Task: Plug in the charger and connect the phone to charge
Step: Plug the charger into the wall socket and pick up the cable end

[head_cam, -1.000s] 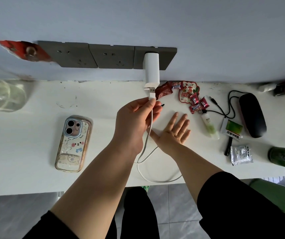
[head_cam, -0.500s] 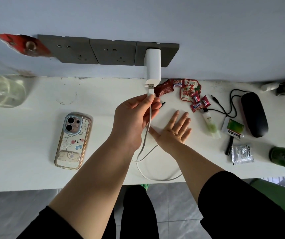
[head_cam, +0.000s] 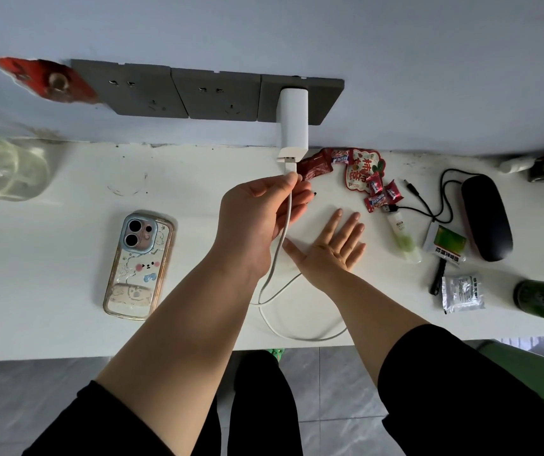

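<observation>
While both bare forearms reach over the white counter [head_cam: 50,291], the scene reads:
Counter: phone [head_cam: 139,264] lies camera-side up, left of the arms, no cable in it.
Sockets: three dark wall plates [head_cam: 172,93]; the white charger [head_cam: 293,121] sits in the rightmost.
Glass jar [head_cam: 4,166]: far left, clear; contents cannot be told.
Black case [head_cam: 486,217]: closed, at the right.
Left hand [head_cam: 257,218]: grip pinching the white cable [head_cam: 282,245] just below its plug [head_cam: 289,166], which meets the charger's end.
Right hand [head_cam: 333,245]: flat on the counter, fingers spread, holding nothing; the cable loops under its wrist.
Sweets [head_cam: 367,179]: red wrappers loose beside the charger.
</observation>
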The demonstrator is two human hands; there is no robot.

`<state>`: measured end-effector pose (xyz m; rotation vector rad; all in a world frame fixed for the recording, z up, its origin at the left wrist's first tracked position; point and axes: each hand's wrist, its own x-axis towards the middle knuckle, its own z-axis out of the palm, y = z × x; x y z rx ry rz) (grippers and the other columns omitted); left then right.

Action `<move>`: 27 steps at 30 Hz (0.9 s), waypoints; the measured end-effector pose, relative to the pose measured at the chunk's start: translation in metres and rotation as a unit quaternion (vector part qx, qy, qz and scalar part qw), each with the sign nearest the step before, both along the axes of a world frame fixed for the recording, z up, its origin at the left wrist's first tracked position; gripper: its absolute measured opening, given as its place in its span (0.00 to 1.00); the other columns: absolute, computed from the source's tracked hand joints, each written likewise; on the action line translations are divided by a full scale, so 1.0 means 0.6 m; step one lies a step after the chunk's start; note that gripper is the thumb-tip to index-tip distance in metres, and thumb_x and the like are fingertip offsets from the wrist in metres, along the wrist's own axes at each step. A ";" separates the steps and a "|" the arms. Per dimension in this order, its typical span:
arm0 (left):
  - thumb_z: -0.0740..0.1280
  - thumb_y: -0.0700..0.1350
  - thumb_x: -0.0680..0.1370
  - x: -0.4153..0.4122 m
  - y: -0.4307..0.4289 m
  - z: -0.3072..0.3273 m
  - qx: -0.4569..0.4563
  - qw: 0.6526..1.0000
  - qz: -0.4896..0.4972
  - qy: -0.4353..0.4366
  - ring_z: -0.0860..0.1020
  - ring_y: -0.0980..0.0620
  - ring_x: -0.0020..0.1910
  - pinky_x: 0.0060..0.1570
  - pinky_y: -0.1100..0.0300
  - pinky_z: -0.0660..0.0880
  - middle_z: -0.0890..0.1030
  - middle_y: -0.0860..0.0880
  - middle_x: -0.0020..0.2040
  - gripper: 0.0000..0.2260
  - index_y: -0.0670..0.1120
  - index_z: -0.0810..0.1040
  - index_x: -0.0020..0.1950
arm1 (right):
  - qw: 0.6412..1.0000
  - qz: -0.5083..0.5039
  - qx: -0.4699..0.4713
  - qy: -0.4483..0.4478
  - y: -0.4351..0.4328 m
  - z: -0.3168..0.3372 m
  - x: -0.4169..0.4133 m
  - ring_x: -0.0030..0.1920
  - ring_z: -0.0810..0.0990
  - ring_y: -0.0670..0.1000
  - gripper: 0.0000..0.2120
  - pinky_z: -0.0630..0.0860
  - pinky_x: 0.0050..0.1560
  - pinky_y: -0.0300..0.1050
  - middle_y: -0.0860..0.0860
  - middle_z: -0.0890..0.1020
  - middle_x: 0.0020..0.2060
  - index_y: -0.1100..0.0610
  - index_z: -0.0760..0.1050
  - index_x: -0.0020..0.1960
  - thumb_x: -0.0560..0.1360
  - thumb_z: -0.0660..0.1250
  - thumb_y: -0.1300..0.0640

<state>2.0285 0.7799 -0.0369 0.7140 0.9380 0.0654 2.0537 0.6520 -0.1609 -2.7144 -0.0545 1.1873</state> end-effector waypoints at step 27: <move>0.70 0.46 0.74 -0.067 0.083 -0.054 0.238 0.961 -0.112 0.086 0.83 0.56 0.42 0.45 0.66 0.78 0.85 0.50 0.44 0.03 0.50 0.83 0.44 | 1.000 0.005 -0.016 0.013 0.000 0.003 0.002 0.71 0.22 0.56 0.59 0.28 0.71 0.59 0.54 0.22 0.71 0.51 0.19 0.70 0.61 0.52 0.20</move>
